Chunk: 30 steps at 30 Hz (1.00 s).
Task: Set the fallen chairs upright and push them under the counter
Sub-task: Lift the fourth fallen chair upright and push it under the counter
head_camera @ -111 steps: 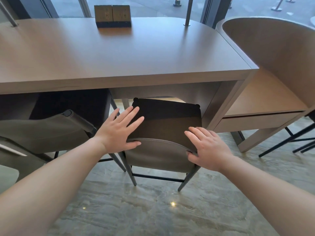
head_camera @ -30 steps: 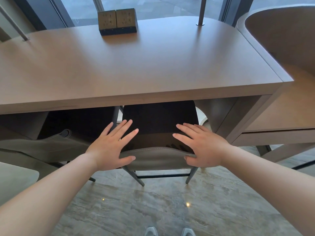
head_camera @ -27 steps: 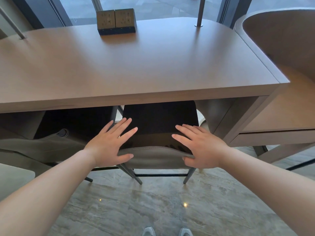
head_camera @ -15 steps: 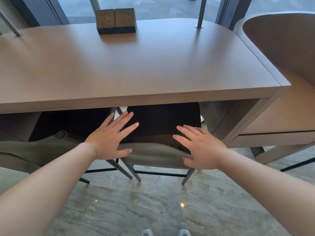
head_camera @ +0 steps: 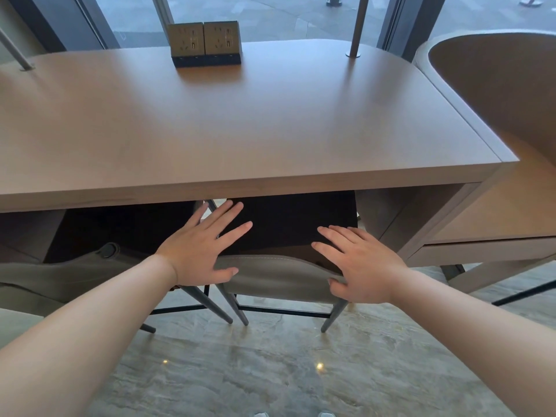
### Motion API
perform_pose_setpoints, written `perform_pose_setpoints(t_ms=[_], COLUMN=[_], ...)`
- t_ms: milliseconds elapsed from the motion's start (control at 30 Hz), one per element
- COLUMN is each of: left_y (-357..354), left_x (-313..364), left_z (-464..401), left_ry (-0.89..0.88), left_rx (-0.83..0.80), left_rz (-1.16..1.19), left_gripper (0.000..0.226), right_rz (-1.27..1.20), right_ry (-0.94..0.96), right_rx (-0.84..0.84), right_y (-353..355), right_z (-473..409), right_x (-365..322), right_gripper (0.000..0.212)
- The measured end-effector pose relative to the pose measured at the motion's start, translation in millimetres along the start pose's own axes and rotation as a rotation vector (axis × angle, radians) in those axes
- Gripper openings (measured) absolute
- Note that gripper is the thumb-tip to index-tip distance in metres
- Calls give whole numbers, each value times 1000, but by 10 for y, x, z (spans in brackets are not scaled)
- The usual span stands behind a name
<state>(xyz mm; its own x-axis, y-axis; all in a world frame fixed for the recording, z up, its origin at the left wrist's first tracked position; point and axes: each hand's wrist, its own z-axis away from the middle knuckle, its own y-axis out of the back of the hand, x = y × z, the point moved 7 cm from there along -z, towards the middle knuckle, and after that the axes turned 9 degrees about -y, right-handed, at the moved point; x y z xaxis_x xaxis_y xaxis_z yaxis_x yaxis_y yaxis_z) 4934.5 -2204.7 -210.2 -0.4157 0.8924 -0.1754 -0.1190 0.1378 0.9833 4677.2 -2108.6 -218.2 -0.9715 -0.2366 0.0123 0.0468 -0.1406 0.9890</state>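
The upright chair [head_camera: 279, 275] stands just ahead of both flat, straight-fingered hands, left hand [head_camera: 201, 251] and right hand [head_camera: 358, 263] resting on its backrest top, seat already under the bench [head_camera: 240, 121], so the push runs straight away toward the far side.

left hand [head_camera: 200, 252] flat, fingers spread, right hand [head_camera: 359, 267] flat, forearms extended

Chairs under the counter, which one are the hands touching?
The right-hand chair: the left hand and right hand rest on its backrest. The other chair, further left, is untouched.
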Motion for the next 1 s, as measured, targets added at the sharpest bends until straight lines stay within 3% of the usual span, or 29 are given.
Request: perform_pose_setpoints(t_ms=[300, 567, 733, 900, 1000], left_y=[1, -85, 27, 104, 52], left_x=[43, 106, 15, -22, -37], left_z=[143, 344, 274, -115, -161], left_ry=[30, 102, -57, -382, -415], left_rx=[11, 53, 76, 46, 28], left_rz=[4, 51, -18, -74, -31], left_gripper=[93, 90, 89, 86, 89], right_rz=[26, 69, 68, 73, 71], right_ry=[43, 115, 133, 96, 75], right_rx=[300, 314, 313, 284, 278], right_y=[163, 104, 119, 95, 87], right_z=[24, -52, -50, -68, -76], right_x=[-49, -54, -73, -57, -43], right_gripper=[76, 73, 68, 68, 68])
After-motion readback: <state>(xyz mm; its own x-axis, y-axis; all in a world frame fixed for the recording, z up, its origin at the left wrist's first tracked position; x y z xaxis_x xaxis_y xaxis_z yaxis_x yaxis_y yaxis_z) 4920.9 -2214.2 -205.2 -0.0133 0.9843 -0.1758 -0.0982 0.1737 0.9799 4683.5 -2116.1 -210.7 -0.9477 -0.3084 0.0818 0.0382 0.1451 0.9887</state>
